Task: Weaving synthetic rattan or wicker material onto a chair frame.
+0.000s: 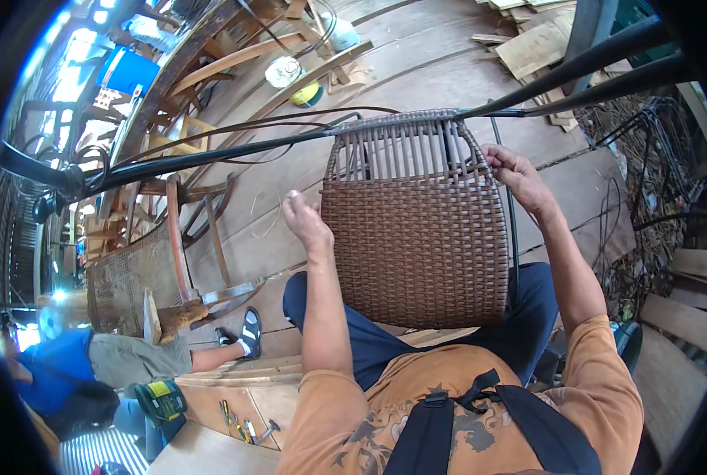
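Note:
A brown woven wicker seat or back panel (pixel 414 249) leans over my lap. Its lower part is densely woven, while bare upright strips (pixel 397 150) show near its rounded top. At the upper right edge my right hand (pixel 518 178) is closed in a pinch on a brown weaving strand, whose end is hidden by the fingers. To the left of the panel, apart from its edge, my left hand (pixel 307 222) is raised with its fingers curled; anything inside them is too small to make out. A dark metal frame (pixel 266 142) runs along the panel's top.
Loose brown strands (pixel 235 128) arc across the far left. A cane-seated wooden chair (pixel 140 277) stands left, beside another person's leg (pixel 211 358). Pliers and a hammer (pixel 268 431) lie on a wooden board at lower left. Wood offcuts (pixel 539 47) are heaped at far right.

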A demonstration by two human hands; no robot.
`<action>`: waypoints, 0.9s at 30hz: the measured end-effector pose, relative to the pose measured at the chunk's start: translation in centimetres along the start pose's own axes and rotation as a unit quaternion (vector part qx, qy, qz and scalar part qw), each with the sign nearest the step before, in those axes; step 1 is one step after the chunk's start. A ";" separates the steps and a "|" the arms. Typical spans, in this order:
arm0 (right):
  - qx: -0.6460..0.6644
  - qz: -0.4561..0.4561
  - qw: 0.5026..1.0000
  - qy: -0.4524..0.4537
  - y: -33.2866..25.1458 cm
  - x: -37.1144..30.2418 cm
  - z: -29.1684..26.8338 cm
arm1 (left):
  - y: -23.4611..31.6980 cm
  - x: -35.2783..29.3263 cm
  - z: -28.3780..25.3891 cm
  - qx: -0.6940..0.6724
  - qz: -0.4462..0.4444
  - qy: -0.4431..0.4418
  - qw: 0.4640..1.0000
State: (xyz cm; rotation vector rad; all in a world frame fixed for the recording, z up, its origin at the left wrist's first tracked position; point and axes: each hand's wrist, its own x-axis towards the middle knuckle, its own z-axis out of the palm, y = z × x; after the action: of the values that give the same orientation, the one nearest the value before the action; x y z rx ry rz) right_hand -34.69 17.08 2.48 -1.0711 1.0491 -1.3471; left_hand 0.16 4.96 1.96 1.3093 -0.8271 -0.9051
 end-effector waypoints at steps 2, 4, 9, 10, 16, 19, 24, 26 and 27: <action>-0.101 -0.004 0.995 -0.013 0.2 0.5 -1.4 | 0.4 -0.4 0.8 0.099 0.048 -0.012 0.994; -0.247 -0.061 0.967 -0.014 0.0 0.9 -2.1 | 1.6 -1.5 1.8 0.336 0.052 -0.071 0.938; -0.545 -0.111 0.830 0.041 -5.6 -3.0 -7.4 | 1.7 -2.3 2.7 0.397 0.113 -0.091 0.906; -0.535 -0.092 0.838 0.061 -7.7 -4.6 -7.8 | 1.7 -2.4 2.1 0.403 0.152 -0.068 0.900; -0.469 -0.044 0.771 0.429 -17.3 -33.6 -30.1 | 0.7 -0.8 1.8 0.352 0.183 -0.080 0.914; -0.381 -0.114 0.625 0.672 -18.6 -44.9 -36.5 | 0.7 -0.9 1.7 0.336 0.176 -0.122 0.917; -0.612 0.142 0.540 0.560 -7.1 -45.1 -34.4 | 1.2 -0.3 0.9 0.080 -0.003 -0.283 0.956; -0.506 0.025 0.675 0.537 -4.5 -33.5 -24.6 | 1.8 0.8 -0.4 0.034 -0.066 -0.318 0.945; -0.494 -0.011 0.708 0.504 -3.6 -29.5 -21.2 | 1.6 1.3 -0.4 0.034 -0.066 -0.318 0.945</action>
State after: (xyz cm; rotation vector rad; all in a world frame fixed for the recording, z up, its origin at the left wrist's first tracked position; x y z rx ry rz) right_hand -55.40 47.04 0.40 -0.9956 2.8173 -1.3683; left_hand 1.19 4.00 3.48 1.1442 -1.2845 -1.4556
